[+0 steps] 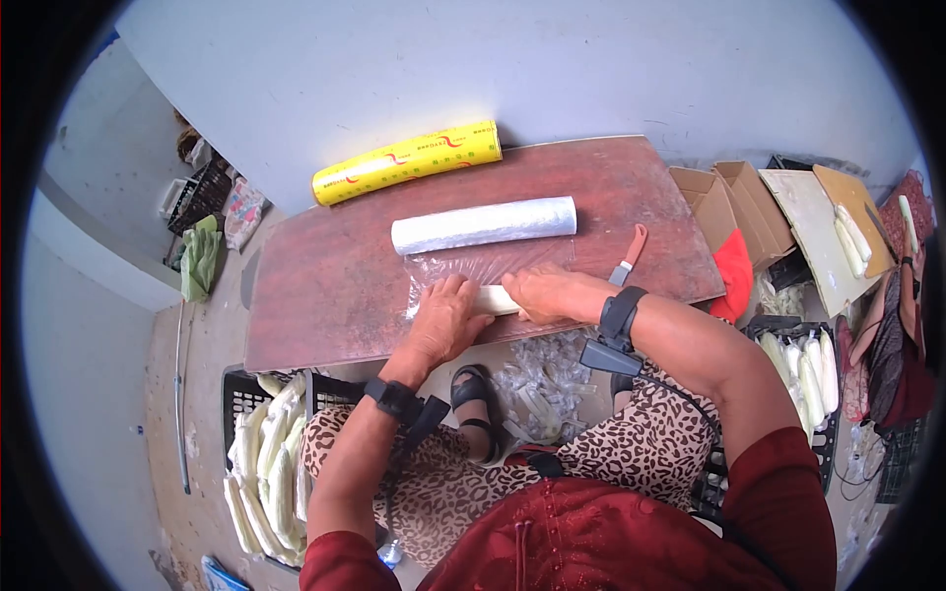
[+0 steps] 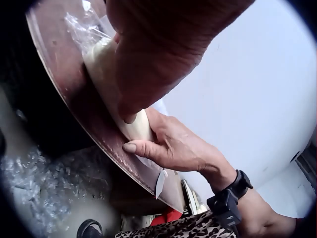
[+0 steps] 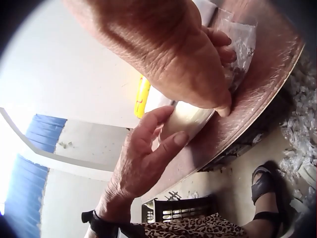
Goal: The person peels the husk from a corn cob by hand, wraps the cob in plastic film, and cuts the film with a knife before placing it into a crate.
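Two hands meet near the front edge of the reddish-brown wooden table (image 1: 325,295), both on one pale, peeled white vegetable stick (image 1: 498,299) that lies crosswise there on a spread sheet of clear cling film (image 1: 493,264). The left hand (image 1: 443,320) lies over the stick's left part with fingers curved down on it, thumb under its near side in the right wrist view; most of that end is hidden beneath the palm. The right hand (image 1: 547,291) wraps the right end the same way, so only a short middle stretch of the stick shows from above. How far the film already covers the stick is hard to make out. Just right of the right hand lies a small knife with an orange handle (image 1: 631,254), its blade partly hidden by the wrist. Beyond the film sits its roll of clear wrap (image 1: 483,225), and farther back a yellow boxed roll (image 1: 406,163) against the wall. Below the table edge, crumpled film scraps (image 1: 542,389) blur together on the floor; black crates of pale sticks (image 1: 264,453) are cut off by the lap.
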Available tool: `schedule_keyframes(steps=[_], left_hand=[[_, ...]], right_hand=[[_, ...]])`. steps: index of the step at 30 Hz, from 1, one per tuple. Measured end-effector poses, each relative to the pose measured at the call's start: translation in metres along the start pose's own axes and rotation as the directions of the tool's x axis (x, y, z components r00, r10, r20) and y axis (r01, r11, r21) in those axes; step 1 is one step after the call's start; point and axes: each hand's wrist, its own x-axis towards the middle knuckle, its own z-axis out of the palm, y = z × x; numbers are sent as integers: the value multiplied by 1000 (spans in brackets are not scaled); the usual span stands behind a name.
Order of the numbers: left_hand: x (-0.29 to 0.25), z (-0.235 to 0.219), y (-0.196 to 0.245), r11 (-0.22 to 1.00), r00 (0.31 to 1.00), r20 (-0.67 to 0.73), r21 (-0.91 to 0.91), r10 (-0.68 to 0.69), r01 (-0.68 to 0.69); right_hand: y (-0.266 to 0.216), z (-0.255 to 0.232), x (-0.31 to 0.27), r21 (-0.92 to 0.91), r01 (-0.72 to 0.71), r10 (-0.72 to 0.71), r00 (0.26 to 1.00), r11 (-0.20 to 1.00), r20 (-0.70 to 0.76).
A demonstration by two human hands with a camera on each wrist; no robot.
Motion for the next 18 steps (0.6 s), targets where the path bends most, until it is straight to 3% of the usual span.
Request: schedule_keyframes(steps=[2, 14, 18], left_hand=[[-1, 8, 3, 996, 1000, 25, 83, 16, -18], [1, 25, -7, 994, 999, -34, 110, -7, 11], [3, 26, -9, 992, 1000, -21, 124, -12, 15]], right_hand=[[0, -4, 0, 27, -20, 19, 999, 999, 29], [29, -2, -14, 59, -45, 41, 997, 997, 67], [60, 3, -27, 41, -161, 157, 983, 986, 94]])
